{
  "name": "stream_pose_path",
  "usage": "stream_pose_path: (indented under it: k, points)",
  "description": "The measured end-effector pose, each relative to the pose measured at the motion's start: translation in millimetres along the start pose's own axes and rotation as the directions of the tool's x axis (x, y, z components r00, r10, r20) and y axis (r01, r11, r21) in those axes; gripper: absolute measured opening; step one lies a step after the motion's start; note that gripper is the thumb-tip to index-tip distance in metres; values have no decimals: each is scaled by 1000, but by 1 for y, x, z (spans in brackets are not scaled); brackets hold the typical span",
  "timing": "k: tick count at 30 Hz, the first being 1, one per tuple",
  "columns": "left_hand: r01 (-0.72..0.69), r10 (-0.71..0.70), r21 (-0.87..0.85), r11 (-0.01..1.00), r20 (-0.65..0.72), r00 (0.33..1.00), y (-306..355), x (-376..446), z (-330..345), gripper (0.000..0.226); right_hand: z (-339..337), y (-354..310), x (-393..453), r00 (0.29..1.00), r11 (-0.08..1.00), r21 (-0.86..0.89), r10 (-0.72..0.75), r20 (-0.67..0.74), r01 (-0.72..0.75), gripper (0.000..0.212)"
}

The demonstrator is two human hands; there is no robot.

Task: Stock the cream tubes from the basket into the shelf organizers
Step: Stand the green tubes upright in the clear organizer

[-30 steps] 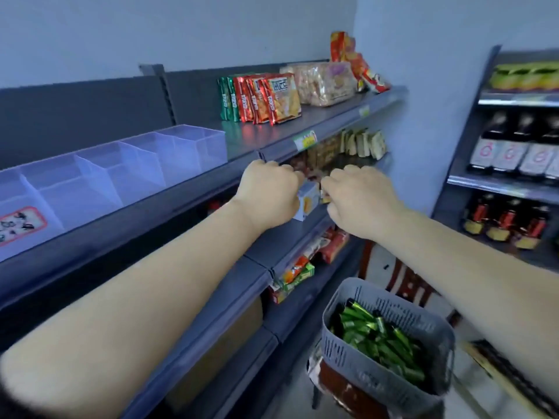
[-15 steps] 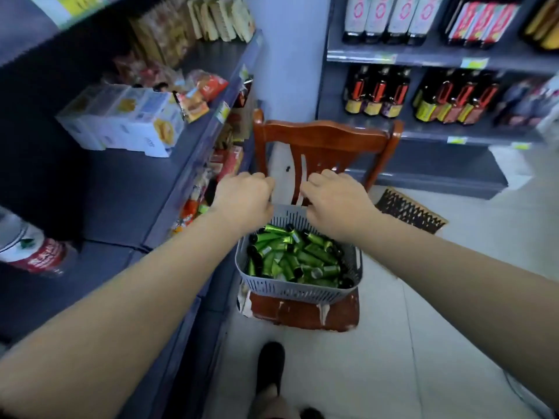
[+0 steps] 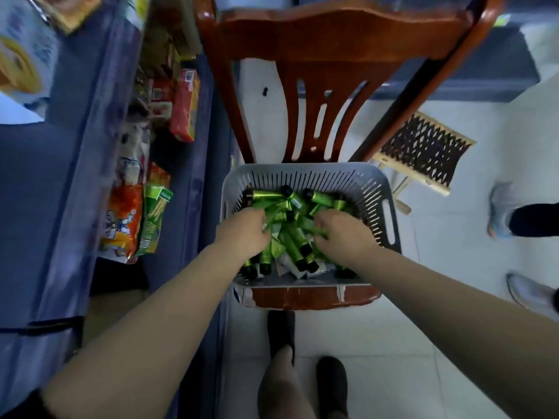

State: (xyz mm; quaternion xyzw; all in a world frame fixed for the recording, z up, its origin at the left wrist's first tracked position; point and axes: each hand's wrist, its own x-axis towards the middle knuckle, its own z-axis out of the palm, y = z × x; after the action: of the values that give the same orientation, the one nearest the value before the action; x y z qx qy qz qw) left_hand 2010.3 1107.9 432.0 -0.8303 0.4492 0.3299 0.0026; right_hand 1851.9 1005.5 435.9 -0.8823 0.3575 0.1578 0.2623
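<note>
Basically, both hands were down in one grey basket [image 3: 376, 196] on one wooden chair [image 3: 317, 46]. Left hand [image 3: 246, 232] curled around green cream tubes [image 3: 295, 243]; right hand [image 3: 341, 234] curled into the pile too, grasping tubes. Roughly a dozen-plus tubes, exact count unclear. Snack packs [image 3: 133, 219] sat on one shelf [image 3: 60, 182] at left.

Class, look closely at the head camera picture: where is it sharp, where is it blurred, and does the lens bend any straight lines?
Head view: the green cream tubes and grey basket are fairly sharp; the shelf and snack packs at left are smeared by motion blur; the wide-angle lens bows the wooden chair back and stretches both forearms; lighting is soft.
</note>
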Motion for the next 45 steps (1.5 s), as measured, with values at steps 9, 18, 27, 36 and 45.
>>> stream_pose_path:
  k: [9,18,27,36,45]
  points:
    - [22,-22,28,999,6,1000,-22,69,86,33,99,38,69,974,969,136,188,129,-205,35]
    - [52,-51,260,964,-11,999,-29,121,123,36,166,33,126,930,940,43,328,168,-339,41]
    - [169,-169,-69,983,2,986,-35,127,130,19,147,35,128,883,898,89,400,245,-432,15]
    - [302,-259,-738,603,177,950,-25,52,64,11,55,17,50,906,703,574,293,304,-420,33]
    - [10,-299,-974,228,-61,952,52,-74,-74,11,-79,-30,-52,951,319,931,300,80,-179,31]
